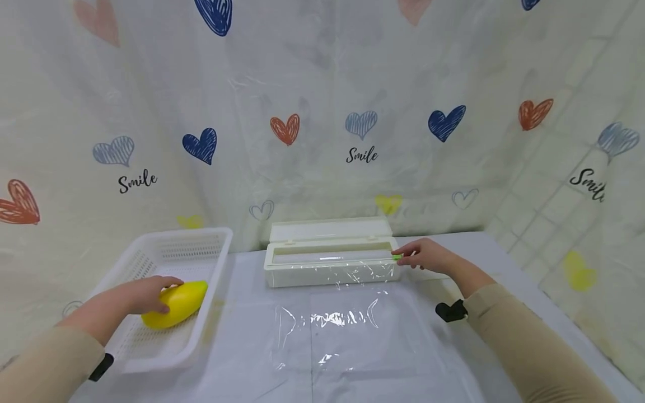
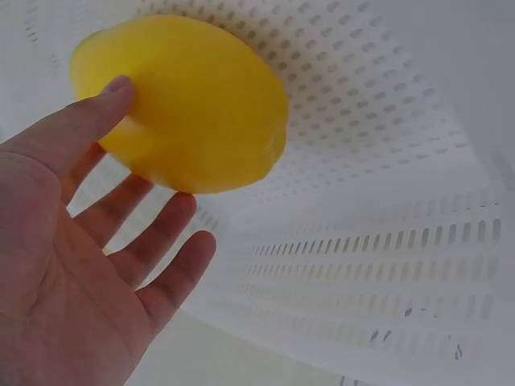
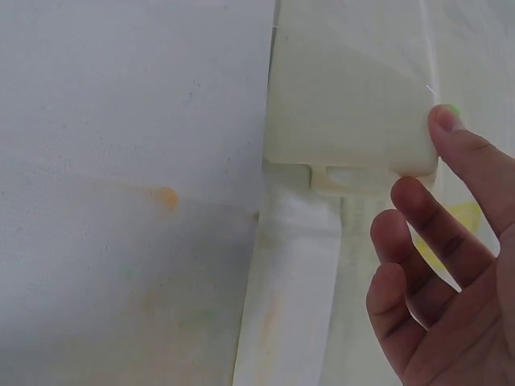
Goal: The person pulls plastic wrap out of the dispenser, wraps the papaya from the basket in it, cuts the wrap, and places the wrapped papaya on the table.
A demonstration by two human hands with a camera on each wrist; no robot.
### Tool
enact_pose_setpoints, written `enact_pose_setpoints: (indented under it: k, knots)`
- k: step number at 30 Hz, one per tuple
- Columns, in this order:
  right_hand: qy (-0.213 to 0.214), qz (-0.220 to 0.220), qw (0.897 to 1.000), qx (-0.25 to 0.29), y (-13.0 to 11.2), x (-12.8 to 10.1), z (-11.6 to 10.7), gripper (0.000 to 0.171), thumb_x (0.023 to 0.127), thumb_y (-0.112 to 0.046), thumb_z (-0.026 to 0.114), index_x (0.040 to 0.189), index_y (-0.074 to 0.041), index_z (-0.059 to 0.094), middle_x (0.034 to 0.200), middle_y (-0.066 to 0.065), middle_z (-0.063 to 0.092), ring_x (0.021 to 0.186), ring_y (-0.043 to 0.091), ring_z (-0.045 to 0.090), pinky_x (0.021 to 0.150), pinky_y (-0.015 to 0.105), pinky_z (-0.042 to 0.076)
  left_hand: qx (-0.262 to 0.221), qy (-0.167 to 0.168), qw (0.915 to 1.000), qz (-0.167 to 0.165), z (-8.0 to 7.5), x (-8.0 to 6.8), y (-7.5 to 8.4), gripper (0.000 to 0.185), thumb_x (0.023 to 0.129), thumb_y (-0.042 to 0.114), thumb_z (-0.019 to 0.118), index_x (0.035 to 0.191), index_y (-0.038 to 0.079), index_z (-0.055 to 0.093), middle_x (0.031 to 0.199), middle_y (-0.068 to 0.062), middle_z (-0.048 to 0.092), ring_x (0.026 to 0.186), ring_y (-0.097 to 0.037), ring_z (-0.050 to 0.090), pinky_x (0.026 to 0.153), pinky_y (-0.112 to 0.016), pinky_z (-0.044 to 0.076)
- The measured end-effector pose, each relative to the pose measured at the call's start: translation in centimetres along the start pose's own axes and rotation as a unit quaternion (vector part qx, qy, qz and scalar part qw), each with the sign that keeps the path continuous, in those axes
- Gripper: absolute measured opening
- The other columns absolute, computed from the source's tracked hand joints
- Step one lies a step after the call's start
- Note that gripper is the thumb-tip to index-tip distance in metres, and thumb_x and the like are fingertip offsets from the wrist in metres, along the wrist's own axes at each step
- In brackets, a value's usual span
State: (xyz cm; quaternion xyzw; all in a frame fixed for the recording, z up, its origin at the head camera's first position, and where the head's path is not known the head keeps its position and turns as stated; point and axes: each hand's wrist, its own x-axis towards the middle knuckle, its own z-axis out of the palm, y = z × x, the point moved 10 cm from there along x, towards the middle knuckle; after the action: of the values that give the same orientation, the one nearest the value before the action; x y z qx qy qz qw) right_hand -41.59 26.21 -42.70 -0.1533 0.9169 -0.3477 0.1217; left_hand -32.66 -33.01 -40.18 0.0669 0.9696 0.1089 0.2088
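A large smooth yellow mango-shaped fruit [image 1: 177, 305] is inside the white perforated basket [image 1: 225, 246]. My left hand [image 1: 146, 295] holds it, the thumb [image 2: 100, 108] on one side and fingertips on the other; the little finger is apart from it. A white cling film box [image 1: 322, 275] stands at the table's back with its lid [image 1: 330, 228] raised and a pale roll [image 1: 327, 256] inside. At the box's right end, my right hand [image 1: 425, 257] pinches a small green slider [image 1: 397, 257] between thumb and index finger. The other fingers curl loosely below.
Clear film [image 1: 342, 336] lies spread from the box over the white-covered table [image 1: 247, 358]. Behind stands a curtain [image 1: 322, 78] printed with hearts and "Smile". The basket's raised rim stands left of the box, with a gap between them.
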Motion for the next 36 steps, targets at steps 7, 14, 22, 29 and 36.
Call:
enact_pose_setpoints:
  k: [7, 14, 22, 29, 36]
  knots:
    - [0.001, 0.002, 1.0, -0.003, -0.3, -0.3, 0.0, 0.038, 0.091, -0.028, 0.072, 0.126, -0.013, 0.07, 0.096, 0.016, 0.067, 0.079, 0.026, 0.057, 0.061, 0.033, 0.048, -0.002, -0.02, 0.9998, 0.001, 0.3, 0.9, 0.7, 0.074, 0.078, 0.019, 0.084, 0.141, 0.005, 0.048, 0.127, -0.031, 0.051, 0.105, -0.044, 0.051, 0.092, -0.07, 0.041]
    - [-0.001, 0.001, 1.0, -0.008, -0.4, 0.0, 0.1, 0.039, 0.091, -0.028, 0.073, 0.126, -0.014, 0.069, 0.093, 0.015, 0.065, 0.078, 0.025, 0.056, 0.061, 0.031, 0.046, -0.005, -0.026, 0.9996, -0.011, 0.8, 1.8, -0.2, 0.086, 0.072, 0.019, 0.087, 0.144, 0.001, 0.044, 0.126, -0.03, 0.052, 0.103, -0.044, 0.052, 0.091, -0.069, 0.043]
    - [0.001, 0.004, 1.0, -0.005, -0.3, -0.3, -0.1, 0.039, 0.091, -0.028, 0.073, 0.126, -0.012, 0.069, 0.091, 0.012, 0.066, 0.076, 0.021, 0.055, 0.06, 0.031, 0.046, -0.022, -0.049, 0.9976, -0.043, 0.8, 2.8, -0.9, 0.095, 0.071, 0.017, 0.088, 0.149, 0.002, 0.036, 0.135, -0.039, 0.042, 0.112, -0.053, 0.047, 0.093, -0.071, 0.04]
    - [-0.002, 0.005, 1.0, -0.01, -0.1, -0.1, -0.1, 0.04, 0.091, -0.029, 0.073, 0.127, -0.012, 0.069, 0.091, 0.011, 0.065, 0.077, 0.024, 0.056, 0.061, 0.032, 0.046, -0.058, -0.055, 0.9953, -0.054, 0.4, 2.2, -0.4, 0.091, 0.074, 0.01, 0.084, 0.151, 0.008, 0.037, 0.134, -0.036, 0.042, 0.106, -0.048, 0.049, 0.088, -0.069, 0.045]
    - [-0.001, 0.008, 1.0, -0.005, -0.3, -0.1, 0.0, 0.039, 0.091, -0.027, 0.073, 0.127, -0.011, 0.069, 0.09, 0.014, 0.064, 0.076, 0.026, 0.055, 0.059, 0.03, 0.045, -0.092, -0.049, 0.9942, -0.025, -1.1, 1.6, 0.4, 0.091, 0.077, 0.012, 0.08, 0.154, 0.009, 0.03, 0.133, -0.034, 0.042, 0.099, -0.037, 0.052, 0.078, -0.055, 0.054]
